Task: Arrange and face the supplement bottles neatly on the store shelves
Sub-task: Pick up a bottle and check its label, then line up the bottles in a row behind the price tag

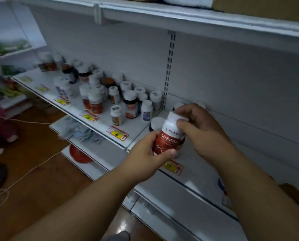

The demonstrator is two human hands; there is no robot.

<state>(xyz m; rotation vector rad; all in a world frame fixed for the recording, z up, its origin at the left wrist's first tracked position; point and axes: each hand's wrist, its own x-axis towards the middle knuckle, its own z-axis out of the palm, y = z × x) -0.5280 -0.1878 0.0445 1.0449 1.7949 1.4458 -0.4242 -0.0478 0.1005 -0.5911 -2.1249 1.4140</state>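
- Both bare forearms are reaching up from the bottom edge toward the red-labelled bottle (pixel 168 136), the landmark for everything below
- Left hand (pixel 145 153) is gripping that bottle low down, thumb lying across the foot of its red label and fingers curling round the far side
- Right hand (pixel 197 129) is pinching the bottle's white cap (pixel 174 117) from the right, fingers bending over its top
- That bottle is tilting slightly, hanging just above the front lip of the white shelf (pixel 194 171), with a red-and-yellow price tag (pixel 173 166) sitting right below it
- Just left of and behind the bottle, a dark bottle with a white cap (pixel 156 123) is standing on the shelf
- Further left and behind it, a loose cluster of white-capped supplement bottles (pixel 114 96) is standing unevenly along the same shelf level
- Well below and left of the bottle, a pale cord (pixel 28 173) is trailing over the wooden floor (pixel 40 153)
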